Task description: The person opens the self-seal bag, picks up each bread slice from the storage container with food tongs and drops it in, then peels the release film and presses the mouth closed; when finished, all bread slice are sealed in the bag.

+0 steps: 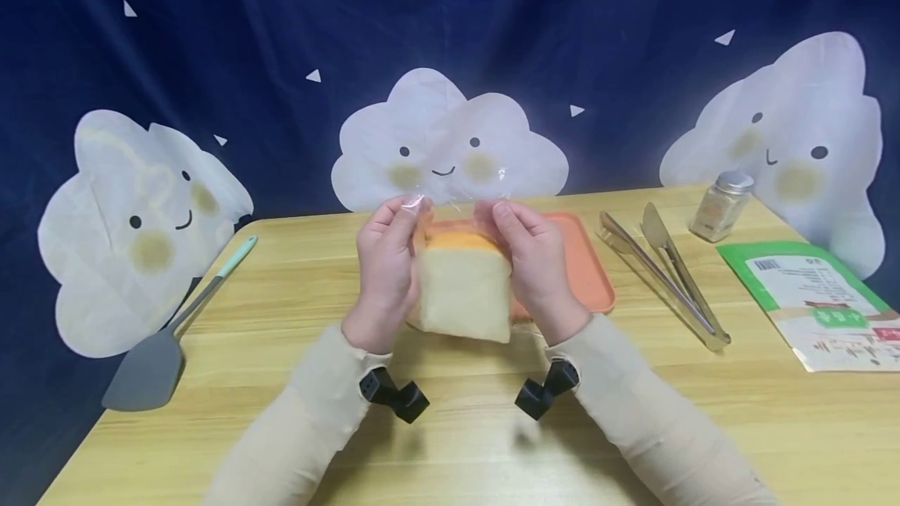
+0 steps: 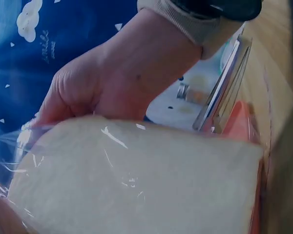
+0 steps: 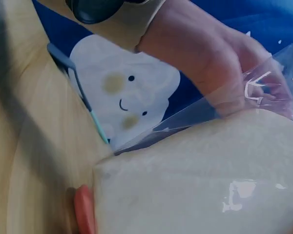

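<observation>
A block of sliced white bread with a browned top crust hangs in a clear plastic bag, above the table. My left hand pinches the bag's upper left edge between thumb and fingers. On the other side my right hand pinches the upper right edge. The bread's pale face fills the lower left wrist view, my right hand beyond it. In the right wrist view the clear film rises above the bread to my left hand. Behind the bread, an orange tray is partly hidden.
A grey spatula with a mint handle lies at the table's left edge. To the right are metal tongs, a glass shaker with a metal lid and a green-and-white packet. A blue curtain with clouds hangs behind the table.
</observation>
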